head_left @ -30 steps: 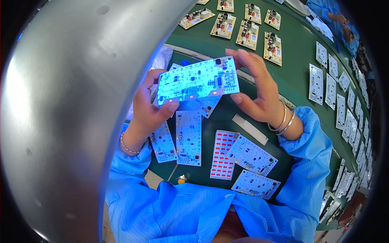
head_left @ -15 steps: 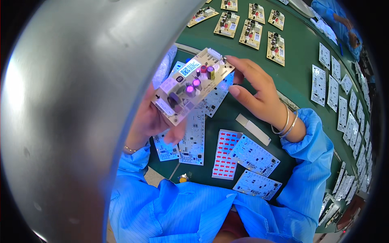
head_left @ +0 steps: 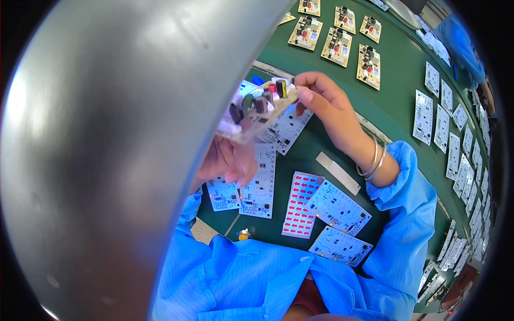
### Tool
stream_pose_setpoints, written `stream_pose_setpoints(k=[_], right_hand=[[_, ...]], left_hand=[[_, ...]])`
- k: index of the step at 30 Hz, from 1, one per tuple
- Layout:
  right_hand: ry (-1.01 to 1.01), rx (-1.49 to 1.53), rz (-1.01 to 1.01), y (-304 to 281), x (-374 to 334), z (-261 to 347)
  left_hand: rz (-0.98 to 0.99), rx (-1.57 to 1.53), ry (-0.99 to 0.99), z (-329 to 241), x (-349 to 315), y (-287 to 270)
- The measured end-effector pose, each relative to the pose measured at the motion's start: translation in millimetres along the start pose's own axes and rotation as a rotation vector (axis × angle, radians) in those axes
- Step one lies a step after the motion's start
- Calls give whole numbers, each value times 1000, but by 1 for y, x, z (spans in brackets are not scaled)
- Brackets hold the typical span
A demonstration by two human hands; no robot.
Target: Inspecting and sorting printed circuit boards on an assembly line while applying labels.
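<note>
A circuit board (head_left: 262, 109) with black, red and yellow-striped components is held tilted above the table, component side partly toward me. My right hand (head_left: 329, 107) pinches its right corner between thumb and fingers. Under its lower left end is my left hand (head_left: 230, 163), fingers curled against the board and slightly blurred. A large grey metal shade (head_left: 123, 134) hides the board's left end and part of that hand. White circuit boards (head_left: 259, 184) lie flat below the hands, one (head_left: 287, 128) partly beneath the held board.
A sheet of red arrow stickers (head_left: 300, 206) touches a white board (head_left: 340, 207); a pale strip (head_left: 338, 174) lies nearby. Tan component boards (head_left: 337, 47) stand at the back, and rows of white boards (head_left: 423, 117) fill the right. A co-worker's blue sleeve (head_left: 460, 48) shows at far right.
The held board has tipped, showing its edge more and its top face less, and its left end has gone behind the metal shade. The view has shifted slightly.
</note>
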State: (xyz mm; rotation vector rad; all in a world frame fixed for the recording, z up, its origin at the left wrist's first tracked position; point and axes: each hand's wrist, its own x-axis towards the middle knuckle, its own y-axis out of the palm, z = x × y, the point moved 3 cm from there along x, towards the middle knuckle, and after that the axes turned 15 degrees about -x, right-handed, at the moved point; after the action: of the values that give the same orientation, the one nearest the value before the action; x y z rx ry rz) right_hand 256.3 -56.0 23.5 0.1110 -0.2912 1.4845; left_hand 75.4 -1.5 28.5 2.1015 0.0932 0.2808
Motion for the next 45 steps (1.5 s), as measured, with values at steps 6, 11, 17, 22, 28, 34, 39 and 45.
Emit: stream_pose_setpoints(k=[6, 11, 17, 22, 28, 34, 39, 45], right_hand=[[-82, 205, 291, 6, -6, 20], [-131, -266, 482, 4, -17, 30], [-236, -591, 302, -12, -24, 33], [-392, -869, -356, -97, -1, 41], [169, -1361, -1043, -221, 22, -11], [358, -1821, -1063, -246, 4, -32], [505, -2026, -801, -202, 13, -6], [446, -2283, -472, -164, -61, 22]], left_hand=[[232, -192, -97, 12, -4, -4], [57, -193, -175, 7, -10, -6], [-207, -191, -113, 12, 3, -3], [-141, -60, -51, -3, 11, -15], [-94, -128, -78, -7, 6, -16], [-110, -47, -78, 2, 10, -10], [-135, 25, -53, 1, -1, -7], [-180, 154, -45, 0, 1, -13]])
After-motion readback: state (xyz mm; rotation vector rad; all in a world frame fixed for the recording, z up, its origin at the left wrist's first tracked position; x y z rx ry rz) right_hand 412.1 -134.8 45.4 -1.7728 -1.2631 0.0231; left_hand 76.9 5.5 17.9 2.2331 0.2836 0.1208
